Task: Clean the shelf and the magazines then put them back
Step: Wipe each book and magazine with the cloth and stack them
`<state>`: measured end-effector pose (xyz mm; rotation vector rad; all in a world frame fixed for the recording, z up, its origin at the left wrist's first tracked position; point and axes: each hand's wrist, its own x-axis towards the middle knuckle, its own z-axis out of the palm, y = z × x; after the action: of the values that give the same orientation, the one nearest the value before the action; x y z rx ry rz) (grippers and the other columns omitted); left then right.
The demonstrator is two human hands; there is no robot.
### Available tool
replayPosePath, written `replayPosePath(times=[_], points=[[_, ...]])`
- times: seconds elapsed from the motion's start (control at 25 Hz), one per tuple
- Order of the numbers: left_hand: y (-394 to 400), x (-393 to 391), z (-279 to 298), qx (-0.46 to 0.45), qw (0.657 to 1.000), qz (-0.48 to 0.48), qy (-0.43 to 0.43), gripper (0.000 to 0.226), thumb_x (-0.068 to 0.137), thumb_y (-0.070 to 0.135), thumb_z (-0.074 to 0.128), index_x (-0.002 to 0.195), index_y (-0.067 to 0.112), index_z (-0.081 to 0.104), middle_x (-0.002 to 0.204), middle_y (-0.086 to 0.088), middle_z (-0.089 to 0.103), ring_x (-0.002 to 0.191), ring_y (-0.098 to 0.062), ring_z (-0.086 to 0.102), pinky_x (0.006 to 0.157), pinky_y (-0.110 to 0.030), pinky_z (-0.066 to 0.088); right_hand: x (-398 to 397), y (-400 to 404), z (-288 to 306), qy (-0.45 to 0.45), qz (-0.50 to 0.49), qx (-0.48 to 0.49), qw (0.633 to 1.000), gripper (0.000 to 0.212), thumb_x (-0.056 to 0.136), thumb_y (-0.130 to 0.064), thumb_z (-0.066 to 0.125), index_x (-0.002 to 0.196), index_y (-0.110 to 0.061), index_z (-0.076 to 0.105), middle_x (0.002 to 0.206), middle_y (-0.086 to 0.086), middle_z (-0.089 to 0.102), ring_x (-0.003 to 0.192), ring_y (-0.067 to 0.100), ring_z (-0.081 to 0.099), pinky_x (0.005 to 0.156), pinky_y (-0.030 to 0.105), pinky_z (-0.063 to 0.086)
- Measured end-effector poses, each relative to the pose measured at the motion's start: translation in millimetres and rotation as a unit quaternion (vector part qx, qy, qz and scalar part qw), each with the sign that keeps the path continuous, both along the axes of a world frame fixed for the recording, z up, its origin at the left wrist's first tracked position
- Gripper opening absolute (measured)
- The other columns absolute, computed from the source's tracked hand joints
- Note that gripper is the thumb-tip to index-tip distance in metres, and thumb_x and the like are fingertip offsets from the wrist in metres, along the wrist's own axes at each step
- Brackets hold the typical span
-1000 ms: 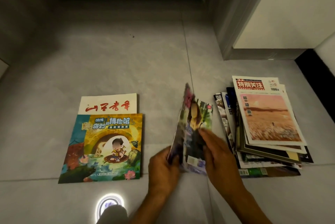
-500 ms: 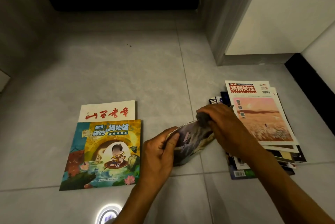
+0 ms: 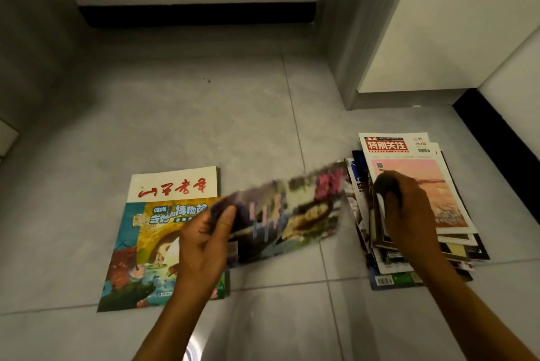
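On the grey tiled floor, toward its near middle, a glossy magazine is held just above the tiles, its cover smeared by motion blur so that only pink, purple and green patches can be made out. The left hand has it in a closed grip at its left edge, thumb on top of the cover and the other fingers curled underneath, with the forearm reaching in from the lower edge of the view. The magazine's left end overlaps a children's illustrated magazine that lies flat on the floor, itself resting over the lower part of a white magazine with red brush lettering. The right hand is curled in a narrow grip round a dark cloth, knuckles up, and hovers or rests over the stack of magazines at the right; whether it presses on the stack cannot be told. The top cover of that stack, a pink landscape cover with a red title, shows beyond the fingers. The right forearm comes in from the lower right corner. A grey door frame stands beyond the stack, with a black skirting strip along the far wall.
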<state>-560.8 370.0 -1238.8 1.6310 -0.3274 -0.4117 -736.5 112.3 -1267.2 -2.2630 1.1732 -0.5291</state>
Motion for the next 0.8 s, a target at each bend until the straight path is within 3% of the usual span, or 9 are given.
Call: replayPosePath(times=[0.04, 0.12, 0.2, 0.24, 0.36, 0.44, 0.52, 0.64, 0.8], points=[[-3, 2, 1, -0.010, 0.999, 0.027, 0.014, 0.010, 0.089, 0.029, 0.055, 0.091, 0.031, 0.065, 0.091, 0.009, 0.070, 0.094, -0.015, 0.067, 0.066, -0.025, 0.058, 6, 15, 4, -0.102, -0.097, 0.108, 0.984, 0.022, 0.099, -0.010, 0.045, 0.116, -0.021, 0.055, 0.112, 0.003, 0.059, 0.105, 0.026, 0.058, 0.084, 0.035, 0.049], [-12, -4, 4, 0.004, 0.998, 0.001, -0.063, 0.019, 0.093, 0.024, 0.056, 0.105, 0.035, 0.066, 0.104, 0.017, 0.069, 0.103, -0.008, 0.064, 0.081, -0.028, 0.057, 25, 56, 19, -0.275, -0.174, 0.410, 0.852, 0.024, 0.102, -0.015, 0.041, 0.118, -0.024, 0.056, 0.118, 0.003, 0.059, 0.108, 0.027, 0.058, 0.079, 0.038, 0.051], [-25, -22, 1, 0.057, 0.971, -0.121, -0.198, 0.036, 0.098, 0.018, 0.051, 0.125, 0.042, 0.057, 0.126, 0.032, 0.056, 0.119, 0.006, 0.052, 0.099, -0.018, 0.046, 43, 89, 35, -0.362, -0.103, 0.604, 0.702, 0.031, 0.101, -0.032, 0.040, 0.121, -0.020, 0.061, 0.121, 0.010, 0.065, 0.109, 0.029, 0.064, 0.084, 0.043, 0.051], [-31, -34, -4, 0.090, 0.942, -0.199, -0.254, 0.045, 0.097, 0.017, 0.048, 0.134, 0.042, 0.047, 0.139, 0.030, 0.045, 0.130, 0.008, 0.041, 0.109, -0.018, 0.036, 51, 101, 42, -0.367, -0.071, 0.634, 0.677, 0.037, 0.098, -0.039, 0.042, 0.122, -0.018, 0.062, 0.120, 0.012, 0.067, 0.109, 0.029, 0.065, 0.088, 0.045, 0.050], [-36, -55, -23, 0.127, 0.896, -0.381, -0.189, 0.066, 0.093, 0.021, 0.055, 0.146, 0.045, 0.024, 0.157, 0.024, 0.017, 0.145, 0.004, 0.011, 0.119, -0.025, 0.015, 65, 112, 31, -0.307, -0.061, 0.578, 0.754, 0.029, 0.092, -0.020, 0.059, 0.121, -0.020, 0.063, 0.107, 0.010, 0.072, 0.099, 0.027, 0.070, 0.086, 0.046, 0.054], [-31, -49, -29, 0.050, 0.947, -0.316, -0.021, 0.053, 0.090, 0.026, 0.060, 0.136, 0.047, 0.046, 0.150, 0.024, 0.032, 0.140, -0.003, 0.029, 0.112, -0.029, 0.035, 58, 111, 15, -0.273, -0.079, 0.559, 0.779, 0.030, 0.091, -0.011, 0.061, 0.119, -0.019, 0.064, 0.102, 0.010, 0.073, 0.093, 0.030, 0.071, 0.079, 0.045, 0.057], [-22, -35, -38, 0.071, 0.979, -0.149, 0.119, 0.039, 0.093, 0.031, 0.060, 0.130, 0.041, 0.054, 0.138, 0.016, 0.048, 0.124, -0.012, 0.052, 0.093, -0.029, 0.051, 45, 108, 7, -0.255, -0.075, 0.579, 0.771, 0.030, 0.089, -0.011, 0.063, 0.118, -0.018, 0.063, 0.103, 0.013, 0.073, 0.091, 0.034, 0.071, 0.075, 0.046, 0.056], [-7, -26, -65, 0.078, 0.912, -0.111, 0.386, 0.034, 0.092, 0.032, 0.061, 0.124, 0.023, 0.058, 0.112, -0.004, 0.071, 0.100, -0.026, 0.069, 0.089, -0.042, 0.055, 26, 101, 2, -0.206, -0.058, 0.620, 0.754, 0.034, 0.081, -0.009, 0.066, 0.115, -0.013, 0.061, 0.103, 0.017, 0.072, 0.092, 0.037, 0.070, 0.080, 0.049, 0.054], [-9, -34, -86, 0.116, 0.934, -0.047, 0.335, 0.023, 0.094, 0.005, 0.056, 0.107, 0.022, 0.064, 0.104, -0.004, 0.074, 0.095, -0.022, 0.069, 0.086, -0.040, 0.055, 13, 79, -13, -0.188, -0.173, 0.511, 0.821, 0.031, 0.086, -0.024, 0.067, 0.114, -0.015, 0.061, 0.099, 0.011, 0.072, 0.086, 0.034, 0.070, 0.070, 0.044, 0.055]])
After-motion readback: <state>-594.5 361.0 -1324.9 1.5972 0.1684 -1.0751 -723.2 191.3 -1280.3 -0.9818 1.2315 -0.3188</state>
